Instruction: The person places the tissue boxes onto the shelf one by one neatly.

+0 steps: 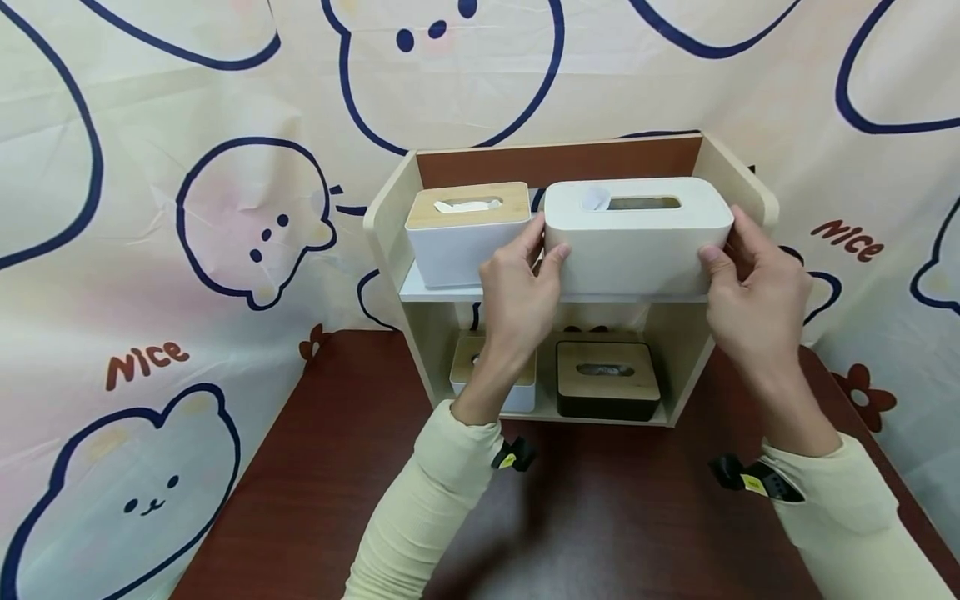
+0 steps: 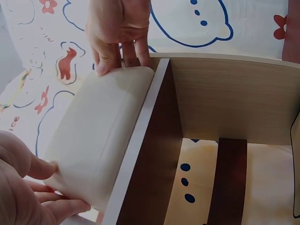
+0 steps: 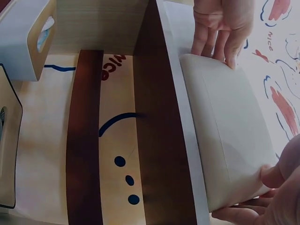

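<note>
Both hands hold a large white tissue box (image 1: 637, 233) at the right half of the upper shelf of a small wooden shelf unit (image 1: 386, 217). My left hand (image 1: 525, 275) grips its left end, thumb on the front and fingers round the side. At the other end my right hand (image 1: 742, 275) grips the same way. From the left wrist, the box's underside (image 2: 98, 140) juts out past the shelf's front edge (image 2: 140, 136), with my left hand (image 2: 28, 192) near and my right hand (image 2: 119, 28) far. The right wrist view shows the box (image 3: 225, 136) between my right hand (image 3: 276, 187) and left hand (image 3: 220, 23).
A white tissue box with a bamboo lid (image 1: 465, 229) stands on the upper shelf's left half, close to my left hand. Below are a small white box with a wooden lid (image 1: 468, 367) and a black one (image 1: 606, 379). The unit stands on a dark red table (image 1: 315, 500) against a patterned cloth.
</note>
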A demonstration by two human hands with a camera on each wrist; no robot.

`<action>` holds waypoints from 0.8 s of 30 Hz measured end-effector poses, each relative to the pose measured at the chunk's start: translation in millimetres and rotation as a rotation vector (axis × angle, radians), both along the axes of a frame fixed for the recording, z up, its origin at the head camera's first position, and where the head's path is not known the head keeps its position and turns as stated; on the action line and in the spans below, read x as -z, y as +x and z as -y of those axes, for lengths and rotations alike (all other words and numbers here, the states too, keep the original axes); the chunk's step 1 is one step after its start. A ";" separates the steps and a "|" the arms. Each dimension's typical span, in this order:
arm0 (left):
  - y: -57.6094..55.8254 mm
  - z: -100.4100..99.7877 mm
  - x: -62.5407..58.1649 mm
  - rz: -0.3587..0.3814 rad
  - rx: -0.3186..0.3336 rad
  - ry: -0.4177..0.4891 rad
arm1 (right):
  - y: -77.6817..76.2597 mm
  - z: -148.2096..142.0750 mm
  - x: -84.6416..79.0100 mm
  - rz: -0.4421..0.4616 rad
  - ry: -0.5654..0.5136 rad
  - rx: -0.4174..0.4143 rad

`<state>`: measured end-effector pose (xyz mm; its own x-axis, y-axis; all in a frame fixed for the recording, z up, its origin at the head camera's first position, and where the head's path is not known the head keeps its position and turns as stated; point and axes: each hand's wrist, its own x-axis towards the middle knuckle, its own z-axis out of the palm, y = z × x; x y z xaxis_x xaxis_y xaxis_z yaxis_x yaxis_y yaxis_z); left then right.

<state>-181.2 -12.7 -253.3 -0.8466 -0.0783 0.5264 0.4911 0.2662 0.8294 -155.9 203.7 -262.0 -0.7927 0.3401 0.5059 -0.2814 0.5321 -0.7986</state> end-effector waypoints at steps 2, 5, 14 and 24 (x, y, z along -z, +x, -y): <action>-1.0 -1.0 0.7 0.001 0.001 0.004 | -1.1 2.2 0.6 -0.005 0.001 0.002; -2.4 -2.4 2.0 -0.007 -0.001 0.004 | -2.0 3.9 1.3 -0.005 0.008 0.013; -7.0 -5.0 4.9 -0.030 -0.012 0.016 | -3.3 6.4 1.0 -0.007 -0.002 0.024; -1.8 7.9 17.8 -0.055 0.118 0.068 | 15.9 0.4 7.6 0.085 0.006 -0.106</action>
<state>-183.0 -20.6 -271.1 -0.8219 -0.0174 0.5693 0.5610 0.1478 0.8145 -140.0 203.2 -269.6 -0.8644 0.2491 0.4368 -0.2674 0.5079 -0.8188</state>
